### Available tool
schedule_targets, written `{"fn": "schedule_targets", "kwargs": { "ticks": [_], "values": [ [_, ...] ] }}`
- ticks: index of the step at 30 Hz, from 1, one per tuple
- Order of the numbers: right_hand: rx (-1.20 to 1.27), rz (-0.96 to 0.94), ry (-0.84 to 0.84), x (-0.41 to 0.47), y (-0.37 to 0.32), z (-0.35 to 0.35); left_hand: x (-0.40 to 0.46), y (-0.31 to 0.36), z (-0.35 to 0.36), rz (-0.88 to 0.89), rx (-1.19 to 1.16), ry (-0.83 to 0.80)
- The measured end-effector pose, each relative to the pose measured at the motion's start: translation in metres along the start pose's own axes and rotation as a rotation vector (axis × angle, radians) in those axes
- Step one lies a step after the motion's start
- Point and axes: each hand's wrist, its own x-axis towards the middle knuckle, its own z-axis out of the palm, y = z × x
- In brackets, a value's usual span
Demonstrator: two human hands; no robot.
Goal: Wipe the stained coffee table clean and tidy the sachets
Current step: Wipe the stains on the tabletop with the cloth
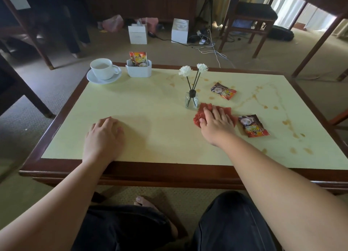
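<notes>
the right hand (216, 122) is pressing flat, fingers spread and straight, on a crumpled red cloth (199, 117) that is lying on the pale yellow top of the dark-wood-framed coffee table (150, 104), right of the table's middle; the cloth is showing under and around the fingers, bunching out past the thumb side and past the fingertips. the left hand (104, 136) is resting palm down near the table's near edge, left of middle, fingers loosely curled and holding nothing. three red-and-black printed coffee sachets are showing: one sachet (253, 125) is lying flat just beside the cloth on its right, one (223, 90) is lying flat toward the far edge beyond the cloth, and one (138, 58) is standing upright in a white rectangular ceramic holder (139, 72) near the far left corner. brown stains (286, 121) are spotting and streaking the right part of the top, from the far edge down toward the near right corner. one clear glass diffuser bottle (191, 100) with two black reeds topped by white flowers is standing just beside the cloth's far left side. one white cup (102, 69) is sitting on one white saucer (94, 78) at the far left corner, left of the holder.
</notes>
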Motion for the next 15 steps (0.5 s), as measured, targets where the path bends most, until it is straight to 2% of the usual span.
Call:
{"fn": "schedule_targets", "kwargs": {
  "ticks": [8,15],
  "values": [
    [0.013,-0.214,0.011,-0.094,0.015,0.023,0.000,0.001,0.000,0.010,0.000,0.012],
    [0.035,-0.207,0.028,-0.129,0.066,0.021,-0.006,0.005,-0.003,0.022,-0.008,-0.021]
  ]
}}
